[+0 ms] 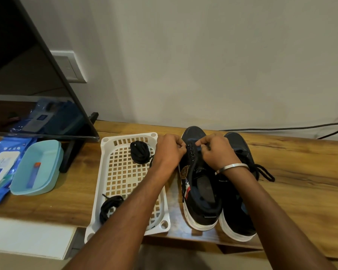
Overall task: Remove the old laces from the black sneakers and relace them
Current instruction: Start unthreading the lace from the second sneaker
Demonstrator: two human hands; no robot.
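Pinching lace ends at the toe-end eyelets, the left hand (pixel 169 148) and right hand (pixel 216 151) work the left sneaker (pixel 198 184) on the wooden table (pixel 300 172) — apparently relacing; next, draw both ends even — two lace bundles wait in the white basket (pixel 109 193).

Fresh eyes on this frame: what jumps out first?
Both hands, left hand and right hand, pinch at the upper eyelets of the left black sneaker, whose twin stands touching it on the right, a lace trailing off it. Beside them, a white basket holds two coiled black laces.
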